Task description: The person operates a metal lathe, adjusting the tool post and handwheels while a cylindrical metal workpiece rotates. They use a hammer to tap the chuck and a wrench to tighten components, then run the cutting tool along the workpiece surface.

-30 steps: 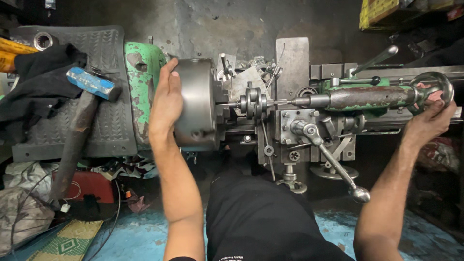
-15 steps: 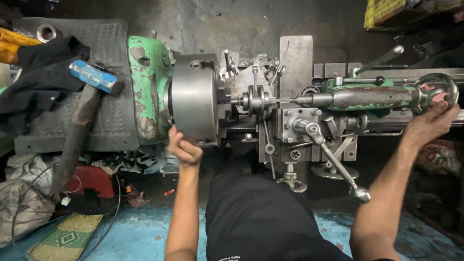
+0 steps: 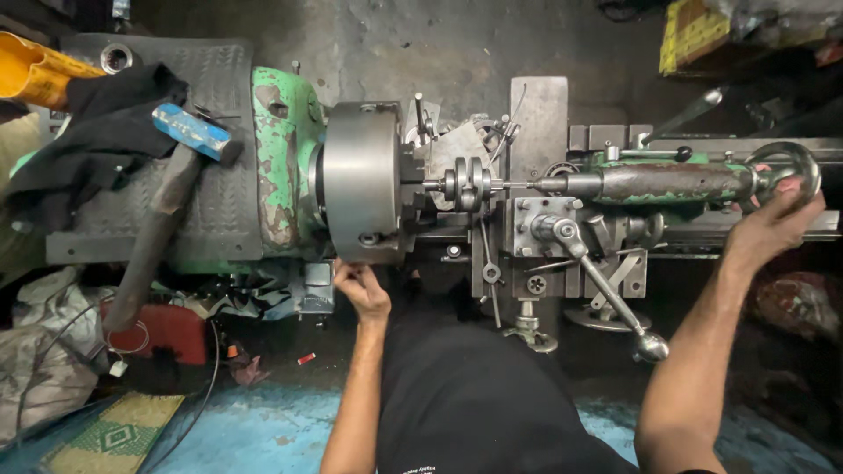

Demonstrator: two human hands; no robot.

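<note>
**Lathe seen from above, a hand at each end**

A dim workshop is shown, with a stained grey wall behind and a worn blue floor (image 3: 263, 430) below. A metal lathe with chipped green paint is laid across the view, its long axis running left to right. At its left, the green headstock (image 3: 279, 167) carries a large round steel chuck (image 3: 362, 180), whose face is turned to the right. A small metal workpiece (image 3: 468, 183) is held out from the chuck along the same axis. It is met from the right by the tailstock (image 3: 667, 183), a rusty barrel pointing left with a thin tip toward the workpiece.

The left hand (image 3: 362, 290) is curled loosely just below the chuck's lower rim; whether anything is gripped cannot be told. The right hand (image 3: 773, 224) is closed around the rim of the tailstock handwheel (image 3: 786, 171) at the far right end. A long lever with a ball knob (image 3: 652, 347) slants down from the carriage, between the two arms.

On the ribbed grey cover (image 3: 211, 219) left of the headstock, a hammer with a blue head (image 3: 189, 132) is laid, its handle slanting down-left, beside a black cloth (image 3: 97, 140). A yellow container (image 3: 35, 75) is seen at the upper left corner; its contents cannot be made out. A red canister (image 3: 162, 329) is on the floor below.
</note>
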